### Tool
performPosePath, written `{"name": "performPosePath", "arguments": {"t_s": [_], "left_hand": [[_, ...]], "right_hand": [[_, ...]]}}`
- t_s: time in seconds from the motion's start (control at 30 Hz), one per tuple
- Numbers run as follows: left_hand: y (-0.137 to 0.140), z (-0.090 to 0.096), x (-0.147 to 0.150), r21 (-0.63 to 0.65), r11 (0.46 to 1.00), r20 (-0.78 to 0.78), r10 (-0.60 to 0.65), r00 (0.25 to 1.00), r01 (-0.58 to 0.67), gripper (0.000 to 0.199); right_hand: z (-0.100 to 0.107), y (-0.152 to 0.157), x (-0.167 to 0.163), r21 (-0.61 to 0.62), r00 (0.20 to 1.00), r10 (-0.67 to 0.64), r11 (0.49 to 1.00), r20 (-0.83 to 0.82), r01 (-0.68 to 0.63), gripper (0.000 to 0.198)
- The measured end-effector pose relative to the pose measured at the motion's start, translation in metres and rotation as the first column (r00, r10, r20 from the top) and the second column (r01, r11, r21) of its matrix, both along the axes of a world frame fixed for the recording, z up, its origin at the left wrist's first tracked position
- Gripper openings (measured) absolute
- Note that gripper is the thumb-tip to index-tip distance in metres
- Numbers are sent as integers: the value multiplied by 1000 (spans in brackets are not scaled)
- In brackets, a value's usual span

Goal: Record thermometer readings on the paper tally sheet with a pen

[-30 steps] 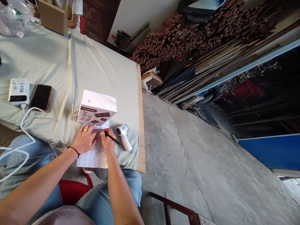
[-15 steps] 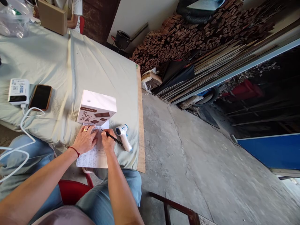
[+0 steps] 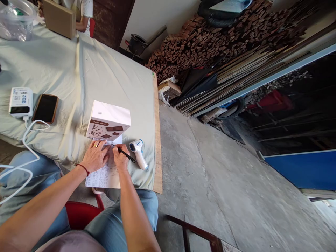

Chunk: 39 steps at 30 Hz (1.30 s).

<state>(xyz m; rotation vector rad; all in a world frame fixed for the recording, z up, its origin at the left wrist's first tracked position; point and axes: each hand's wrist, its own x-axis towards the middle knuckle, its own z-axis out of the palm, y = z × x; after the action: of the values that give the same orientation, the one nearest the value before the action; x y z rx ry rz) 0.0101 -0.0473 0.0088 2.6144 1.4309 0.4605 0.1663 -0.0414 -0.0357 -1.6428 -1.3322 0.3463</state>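
Starting at the left: a white power bank point(image 3: 21, 99) with a cable point(image 3: 24, 140) plugged in, and a phone point(image 3: 45, 109) just beside it on the cloth-covered tabletop point(image 3: 126, 80). Next comes the left hand point(image 3: 97, 154), its grip empty, palm down on the handwritten paper point(image 3: 98, 179), which lies beneath both hands and seems to overhang the near edge. On the paper's far side stands a box point(image 3: 109, 120). And here's the right hand point(image 3: 120, 156), grip closed around a black pen point(image 3: 127, 154), tip at the paper; just right lies a thermometer point(image 3: 139, 154).

Watch the risks! Should the left hand ease off, the pen's push could skew that paper; fingers straying far could shove the box; a rightward swing could knock the thermometer towards the edge.

The count: one power bank, one cable, one phone, one box, one pen, one thermometer, two hands; how many sheets, I can't tell.
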Motion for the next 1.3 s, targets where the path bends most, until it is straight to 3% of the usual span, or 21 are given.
{"name": "performPosePath", "arguments": {"t_s": [0.83, 1.0, 1.1, 1.2, 1.3], "left_hand": [[1, 0, 0, -11, 1000, 66, -11, 998, 12, 37], [3, -7, -9, -7, 1000, 279, 12, 960, -11, 15], [15, -8, -30, -2, 976, 503, 190, 843, -218, 8], [41, -4, -56, -78, 925, 576, 347, 741, -372, 37], [75, 1, -75, -217, 951, 471, 298, 830, -218, 81]], "right_hand": [[-2, 1, -1, 4, 999, -41, 999, -4, 41, 13], [9, -9, 1, 162, 988, -151, 975, -22, 153, 20], [18, -23, 21, 242, 966, -247, 935, -74, 258, 29], [22, -35, 57, 189, 958, -285, 941, 0, 280, 37], [20, -42, 90, 19, 962, -221, 975, 160, 221, 42]]}}
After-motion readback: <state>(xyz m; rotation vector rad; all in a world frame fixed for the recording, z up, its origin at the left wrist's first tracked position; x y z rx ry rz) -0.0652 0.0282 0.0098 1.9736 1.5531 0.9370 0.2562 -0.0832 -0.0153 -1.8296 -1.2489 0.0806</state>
